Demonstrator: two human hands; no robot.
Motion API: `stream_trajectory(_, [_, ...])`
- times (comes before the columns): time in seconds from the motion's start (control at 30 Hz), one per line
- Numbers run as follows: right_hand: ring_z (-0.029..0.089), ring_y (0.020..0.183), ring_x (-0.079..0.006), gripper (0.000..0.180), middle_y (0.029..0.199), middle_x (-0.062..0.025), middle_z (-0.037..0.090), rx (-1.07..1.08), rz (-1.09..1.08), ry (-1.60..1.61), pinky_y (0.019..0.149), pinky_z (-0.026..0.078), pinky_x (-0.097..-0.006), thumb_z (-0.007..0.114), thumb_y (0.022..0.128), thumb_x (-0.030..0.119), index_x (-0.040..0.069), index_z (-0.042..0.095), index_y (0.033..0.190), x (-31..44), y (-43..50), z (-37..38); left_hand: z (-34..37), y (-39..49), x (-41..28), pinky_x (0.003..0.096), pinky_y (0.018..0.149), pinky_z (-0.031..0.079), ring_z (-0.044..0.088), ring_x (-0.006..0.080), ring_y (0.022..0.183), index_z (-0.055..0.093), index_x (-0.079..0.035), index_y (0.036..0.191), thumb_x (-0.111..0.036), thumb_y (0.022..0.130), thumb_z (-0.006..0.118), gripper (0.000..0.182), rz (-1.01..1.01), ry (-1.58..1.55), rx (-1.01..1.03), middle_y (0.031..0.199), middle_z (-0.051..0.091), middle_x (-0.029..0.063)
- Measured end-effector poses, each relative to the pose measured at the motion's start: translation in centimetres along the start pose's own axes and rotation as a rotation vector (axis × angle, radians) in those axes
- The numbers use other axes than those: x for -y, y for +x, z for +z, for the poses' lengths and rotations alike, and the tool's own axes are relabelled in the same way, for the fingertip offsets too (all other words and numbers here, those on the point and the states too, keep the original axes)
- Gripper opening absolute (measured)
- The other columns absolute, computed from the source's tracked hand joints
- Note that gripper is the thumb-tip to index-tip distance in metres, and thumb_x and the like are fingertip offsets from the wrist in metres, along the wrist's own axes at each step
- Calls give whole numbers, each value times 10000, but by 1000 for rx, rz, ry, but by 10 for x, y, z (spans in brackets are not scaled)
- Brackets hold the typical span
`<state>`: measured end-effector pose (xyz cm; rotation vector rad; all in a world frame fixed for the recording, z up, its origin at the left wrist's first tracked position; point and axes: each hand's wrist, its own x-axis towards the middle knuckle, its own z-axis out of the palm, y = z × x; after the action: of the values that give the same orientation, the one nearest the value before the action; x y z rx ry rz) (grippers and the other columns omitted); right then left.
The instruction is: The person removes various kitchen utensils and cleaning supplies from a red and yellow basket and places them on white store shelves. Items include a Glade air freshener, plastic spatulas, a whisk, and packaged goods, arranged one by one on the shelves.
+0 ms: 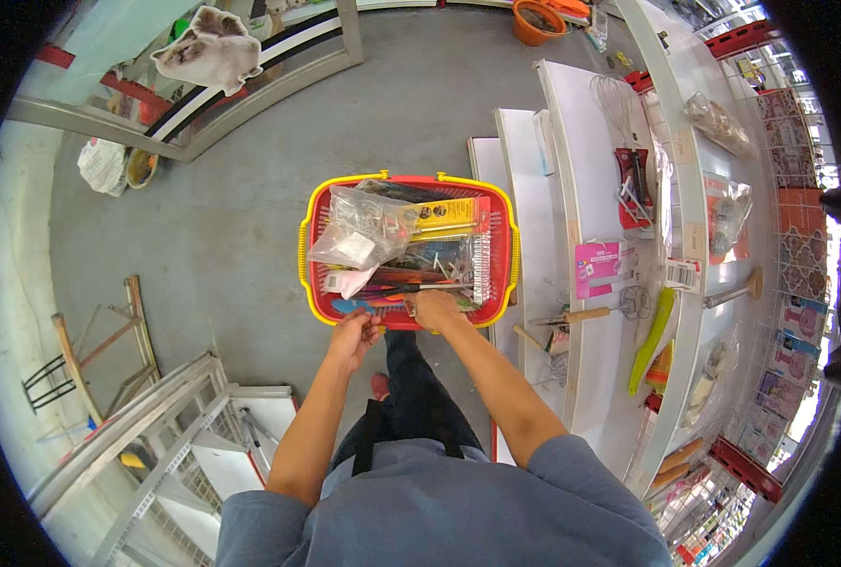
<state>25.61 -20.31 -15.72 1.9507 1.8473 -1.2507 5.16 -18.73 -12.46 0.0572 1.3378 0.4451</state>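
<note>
A red plastic shopping basket [503,212] with yellow handles is in front of me, packed with goods. My left hand [355,339] is at its near left rim, fingers bent close to a flat blue item [350,305]; whether they grip it is not plain. My right hand [436,310] reaches over the near rim among the contents, its fingertips partly hidden. Beside it lies a long black-handled utensil [401,289]. A clear plastic bag [371,220] of small parts covers the far left, next to a yellow packaging card [445,212].
White shelves [549,212] on the right hold a wire whisk [615,103], a pink package [605,269] and a lime-green utensil [652,340]. An orange plant pot [534,23] stands ahead. A glass door [279,78] is at upper left; a metal rack [179,453] stands at lower left.
</note>
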Motion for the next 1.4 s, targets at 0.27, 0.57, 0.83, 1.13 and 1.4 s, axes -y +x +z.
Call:
stream_trajectory(0.27, [659, 850, -366, 249, 894, -203, 672, -241, 88, 134, 742, 525, -466, 510, 868, 217, 74, 677, 983, 10, 1, 24, -2, 14, -18, 276, 581, 505, 567, 118, 617, 482, -140, 1046, -78, 898, 491, 161, -63, -51, 6, 805, 619, 42])
stream_trajectory(0.57, [683, 848, -304, 303, 878, -165, 694, -18, -57, -219, 730, 536, -419, 599, 849, 335, 59, 717, 891, 29, 35, 11, -2, 11, -44, 241, 530, 493, 551, 97, 552, 551, -131, 894, -110, 853, 583, 56, -66, 4, 86, 735, 634, 17])
stream_trajectory(0.83, [694, 843, -249, 220, 907, -103, 709, -5, -138, -405, 706, 545, -384, 517, 859, 191, 131, 722, 913, 33, 45, 23, -4, 12, -48, 250, 531, 468, 526, 84, 560, 528, -149, 1003, -127, 881, 553, 127, -56, 85, 93, 783, 626, 7])
stream_trajectory(1.13, [698, 765, -263, 201, 809, -113, 703, 10, -265, -469, 640, 545, -390, 536, 822, 161, 123, 711, 911, 19, 27, 6, -7, 12, -56, 245, 518, 427, 476, 76, 538, 536, -129, 1012, -127, 880, 524, 132, 5, 315, 57, 774, 610, 4])
stream_trajectory(1.4, [610, 808, -252, 129, 800, -62, 634, -405, -351, -253, 690, 504, -366, 572, 795, 189, 99, 663, 807, -8, -13, -26, -12, 13, -50, 236, 527, 432, 505, 96, 578, 526, -118, 1002, -133, 897, 516, 106, 7, 302, 48, 767, 601, 18])
